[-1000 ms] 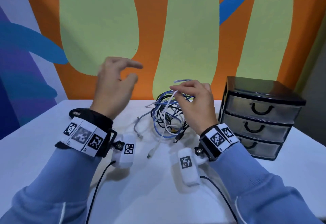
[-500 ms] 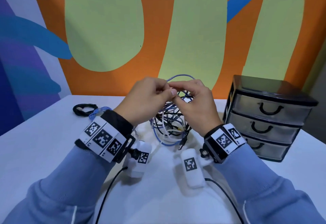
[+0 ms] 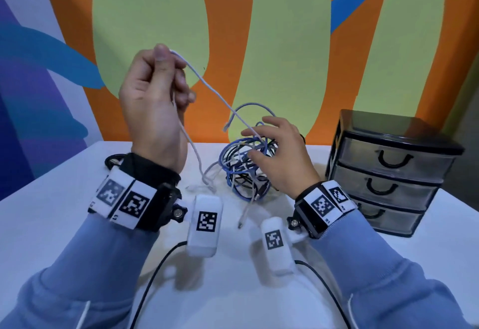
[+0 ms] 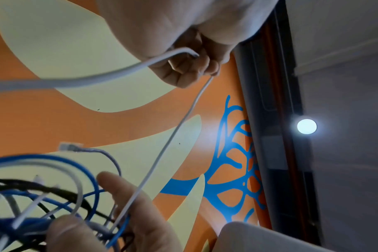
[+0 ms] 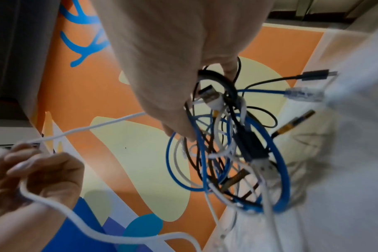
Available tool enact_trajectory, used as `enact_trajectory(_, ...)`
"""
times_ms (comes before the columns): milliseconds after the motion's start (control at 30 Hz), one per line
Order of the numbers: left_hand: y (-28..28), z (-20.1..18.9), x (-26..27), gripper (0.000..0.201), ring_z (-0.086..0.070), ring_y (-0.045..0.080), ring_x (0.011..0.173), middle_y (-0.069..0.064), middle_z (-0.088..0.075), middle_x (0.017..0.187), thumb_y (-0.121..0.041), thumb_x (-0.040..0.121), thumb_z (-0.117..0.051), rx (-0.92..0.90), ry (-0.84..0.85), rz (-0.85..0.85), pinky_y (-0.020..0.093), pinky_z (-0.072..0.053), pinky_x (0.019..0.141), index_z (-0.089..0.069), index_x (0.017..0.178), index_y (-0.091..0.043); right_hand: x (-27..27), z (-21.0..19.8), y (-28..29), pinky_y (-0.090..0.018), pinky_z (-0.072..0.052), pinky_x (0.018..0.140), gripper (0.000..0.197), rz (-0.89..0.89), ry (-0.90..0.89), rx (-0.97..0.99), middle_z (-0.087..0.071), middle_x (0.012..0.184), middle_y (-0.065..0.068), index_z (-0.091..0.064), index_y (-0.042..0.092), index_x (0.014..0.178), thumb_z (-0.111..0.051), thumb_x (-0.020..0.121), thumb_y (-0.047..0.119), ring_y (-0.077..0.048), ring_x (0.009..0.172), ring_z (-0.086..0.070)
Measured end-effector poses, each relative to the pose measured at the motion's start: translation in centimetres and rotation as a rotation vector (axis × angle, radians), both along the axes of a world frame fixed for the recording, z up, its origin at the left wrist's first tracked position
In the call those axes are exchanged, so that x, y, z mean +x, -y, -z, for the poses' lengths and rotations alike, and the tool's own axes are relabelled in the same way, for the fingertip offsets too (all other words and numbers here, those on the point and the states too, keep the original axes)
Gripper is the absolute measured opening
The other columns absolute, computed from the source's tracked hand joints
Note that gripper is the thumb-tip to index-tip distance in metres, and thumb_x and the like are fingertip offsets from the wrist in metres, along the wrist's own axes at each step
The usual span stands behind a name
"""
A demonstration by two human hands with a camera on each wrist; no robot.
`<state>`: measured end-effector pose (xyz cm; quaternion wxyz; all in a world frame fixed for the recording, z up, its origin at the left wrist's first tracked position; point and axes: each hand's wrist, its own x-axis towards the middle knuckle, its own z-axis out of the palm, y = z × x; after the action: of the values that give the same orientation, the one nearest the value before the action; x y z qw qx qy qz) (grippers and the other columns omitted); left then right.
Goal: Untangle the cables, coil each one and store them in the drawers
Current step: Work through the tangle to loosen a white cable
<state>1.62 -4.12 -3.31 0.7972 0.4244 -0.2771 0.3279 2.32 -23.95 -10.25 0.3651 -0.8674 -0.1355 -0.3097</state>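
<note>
A tangle of blue, black and white cables (image 3: 243, 170) lies on the white table (image 3: 46, 225), left of the drawers. My left hand (image 3: 168, 64) is raised above the table and pinches a white cable (image 3: 207, 85), which runs taut down into the tangle. Its other length hangs from the fist to the table. My right hand (image 3: 261, 144) grips the tangle from above, thumb and fingers among the loops (image 5: 237, 153). In the left wrist view the white cable (image 4: 168, 148) leaves the curled fingers (image 4: 194, 68) toward the right hand's fingers.
A dark three-drawer unit (image 3: 388, 173) stands at the right, all drawers closed. A coiled black cable (image 3: 114, 160) lies at the back left, partly hidden by my left wrist. Camera leads trail toward the near table edge. A painted wall is close behind.
My left hand came to the tangle, took the white cable beside my right hand, and has pulled it up and to the left. My right hand stays on the tangle.
</note>
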Motion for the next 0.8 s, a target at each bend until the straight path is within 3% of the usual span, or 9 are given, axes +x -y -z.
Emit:
enact_trajectory(133, -1.8, -0.3, 0.5, 0.032, -0.033, 0.012, 0.054, -0.003, -0.044, 0.065, -0.024, 0.111, -0.052, -0.195, -0.108, -0.108, 0.026, -0.036, 0.056, -0.058, 0.081, -0.016, 0.1, 0.1, 0.6, -0.018, -0.027, 0.096, 0.046, 0.032, 0.026, 0.052, -0.055, 0.133, 0.005, -0.069, 0.04, 0.124, -0.075, 0.089, 0.011, -0.018, 0.132, -0.042)
enact_trajectory(233, -2.8, -0.3, 1.3, 0.03, -0.035, 0.012, 0.05, -0.005, -0.047, 0.061, -0.023, 0.107, -0.056, -0.126, -0.279, -0.247, 0.027, -0.035, 0.051, -0.059, 0.078, -0.018, 0.3, 0.3, 0.7, -0.008, -0.029, 0.086, 0.033, 0.053, 0.044, 0.06, -0.06, 0.118, 0.01, -0.075, 0.04, 0.103, -0.076, 0.09, 0.01, -0.016, 0.12, -0.046)
enact_trajectory(333, -3.2, -0.1, 1.6, 0.006, -0.051, 0.013, 0.061, -0.004, -0.058, 0.074, -0.019, 0.094, -0.062, 0.23, -0.432, -0.445, 0.033, -0.044, 0.062, -0.068, 0.097, -0.019, 0.2, 0.4, 0.6, 0.0, -0.028, 0.085, 0.026, 0.042, 0.024, 0.093, -0.061, 0.113, 0.01, -0.08, 0.038, 0.096, -0.076, 0.092, 0.013, -0.012, 0.114, -0.046)
enact_trajectory(400, -3.0, 0.6, 1.5, 0.038, -0.061, 0.019, 0.095, 0.001, -0.062, 0.104, -0.019, 0.089, -0.064, 0.57, -0.441, -0.644, 0.038, -0.049, 0.083, -0.062, 0.125, -0.03, 0.1, 0.4, 0.6, -0.001, -0.03, 0.086, 0.026, 0.034, 0.022, 0.095, -0.062, 0.11, 0.011, -0.082, 0.037, 0.097, -0.075, 0.094, 0.013, -0.01, 0.11, -0.046)
enact_trajectory(467, -2.3, 1.4, 0.8, 0.055, -0.047, 0.03, 0.128, 0.006, -0.053, 0.131, -0.016, 0.086, -0.062, 1.052, -0.408, -0.922, 0.051, -0.038, 0.105, -0.057, 0.134, -0.042, 0.0, 0.3, 0.5, -0.002, -0.031, 0.086, 0.026, 0.034, 0.027, 0.104, -0.062, 0.108, 0.011, -0.083, 0.037, 0.098, -0.073, 0.094, 0.012, -0.01, 0.109, -0.046)
enact_trajectory(533, -1.7, 2.1, 0.5, 0.056, -0.034, 0.03, 0.138, 0.005, -0.047, 0.141, -0.012, 0.085, -0.063, 1.373, -0.299, -1.037, 0.057, -0.025, 0.111, -0.065, 0.127, -0.048, 0.0, 0.4, 0.4, -0.004, -0.032, 0.085, 0.026, 0.045, 0.024, 0.111, -0.063, 0.107, 0.01, -0.083, 0.036, 0.099, -0.072, 0.094, 0.013, -0.011, 0.109, -0.046)
enact_trajectory(667, -0.2, 1.9, 0.3, 0.039, -0.054, 0.019, 0.121, -0.007, -0.065, 0.131, -0.013, 0.096, -0.058, 1.349, -0.119, -0.653, 0.04, -0.038, 0.106, -0.078, 0.114, -0.04, 0.1, 0.3, 0.3, -0.002, -0.031, 0.085, 0.023, 0.064, 0.027, 0.137, -0.063, 0.107, 0.009, -0.083, 0.036, 0.1, -0.073, 0.094, 0.016, -0.011, 0.109, -0.046)
enact_trajectory(733, 1.1, 2.2, -0.2, 0.021, -0.064, 0.009, 0.095, -0.011, -0.075, 0.111, -0.035, 0.1, -0.06, 1.296, -0.123, -0.443, 0.033, -0.05, 0.092, -0.078, 0.112, -0.035, 0.0, 0.4, 0.1, -0.002, -0.03, 0.085, 0.021, 0.052, 0.039, 0.132, -0.064, 0.105, 0.009, -0.083, 0.036, 0.098, -0.074, 0.094, 0.018, -0.011, 0.109, -0.046)
enact_trajectory(800, 2.0, 3.0, -0.3, 0.03, -0.067, 0.011, 0.088, -0.011, -0.075, 0.093, -0.059, 0.094, -0.063, 1.375, -0.134, -0.414, 0.037, -0.054, 0.083, -0.073, 0.109, -0.034, -0.2, 0.5, -0.1, 0.0, -0.03, 0.084, 0.019, 0.023, 0.05, 0.122, -0.064, 0.104, 0.009, -0.084, 0.034, 0.097, -0.075, 0.092, 0.018, -0.011, 0.109, -0.045)
